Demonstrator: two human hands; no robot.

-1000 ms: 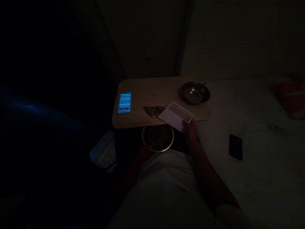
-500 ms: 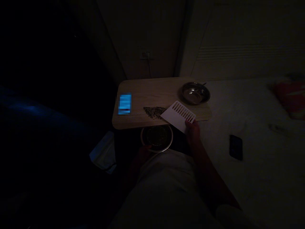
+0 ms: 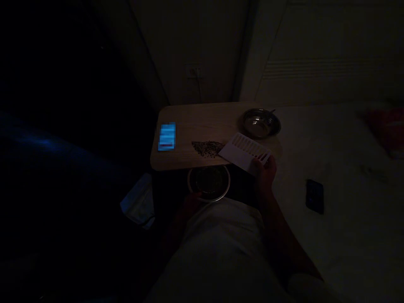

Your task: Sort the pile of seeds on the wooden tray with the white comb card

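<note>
My right hand [image 3: 265, 170] is closed on a white flat plate with a row of slots [image 3: 238, 158], which looks like a plastic scraper. Its left corner is by a spread of small dark grains [image 3: 208, 148] on the wooden tabletop [image 3: 202, 122]. Below the table's front edge, my left hand [image 3: 192, 200] grips the rim of a round metal bowl [image 3: 227, 189] by its near left side. The bowl's contents are too dark to make out. A second metal bowl [image 3: 260, 125] stands on the tabletop behind the scraper, with a handle poking over its rim.
A lit phone [image 3: 166, 136] lies at the table's left end. To the right, a dark phone [image 3: 314, 196] rests on a pale sheet, with something red [image 3: 386, 130] farther back. A pale bag [image 3: 139, 202] sits lower left. A plug is in the wall socket [image 3: 193, 71].
My right hand has moved right with the scraper, away from the grains, and the scraper has turned a little. The left hand and its bowl have stayed nearly still.
</note>
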